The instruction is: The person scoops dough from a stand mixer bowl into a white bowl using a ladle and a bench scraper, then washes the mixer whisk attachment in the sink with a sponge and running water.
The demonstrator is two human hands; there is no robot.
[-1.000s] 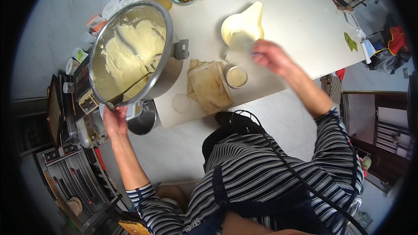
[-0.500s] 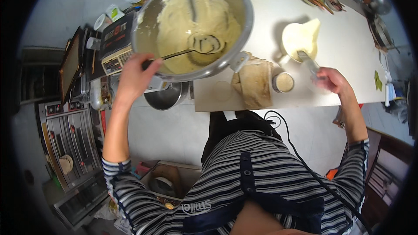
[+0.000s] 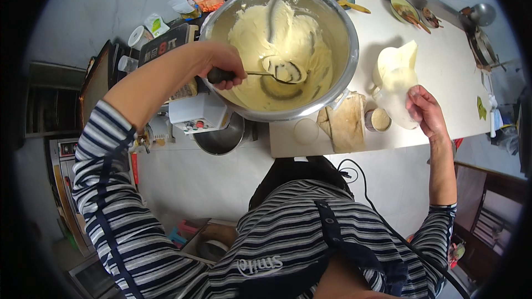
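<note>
Left hand (image 3: 228,69): shifted inward over the bowl's (image 3: 341,50) 9 o'clock rim since the earlier frame; fingers wrapped round the ladle's (image 3: 289,75) dark handle
Ladle head: near bowl centre, against the batter; load unclear
Batter (image 3: 271,25): pale, looks well mixed; plenty apparently left in the bowl
Jug (image 3: 390,63): bowl's 3 o'clock; fill level cannot be told
Right hand (image 3: 425,108): jug's 5 o'clock, pinching a translucent piece (image 3: 396,108)
</note>
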